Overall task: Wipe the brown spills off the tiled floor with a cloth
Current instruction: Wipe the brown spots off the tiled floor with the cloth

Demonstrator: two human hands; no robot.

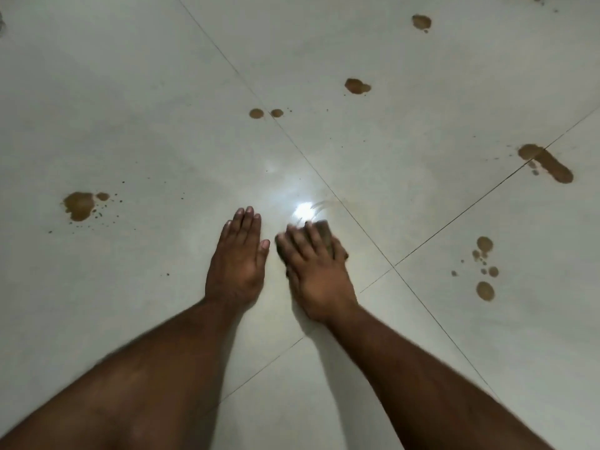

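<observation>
Both hands are down on the tiled floor (130,92): my left hand (238,258) lies flat with fingers straight and together, bracing me, and my right hand (313,264) presses spread fingers over the brown cloth (324,235), which is blurred with motion. The cloth sits just right of my left hand, beside a bright wet glare.

The cloth already looks brown, so I judge it could smear stain back onto the tile rather than lift it. The wet patch beside the cloth could also let my bracing palm slide.

Counting from the cloth: one large spill (79,205) far to its left with scattered specks, a pair of small drops (256,113) above it, one blotch (356,86) further up and right, another (421,22) beyond that, a long streak (548,164) to the upper right, and a cluster of drops (484,271) to the right. That makes six groups; a seventh at the top edge is cut off.
</observation>
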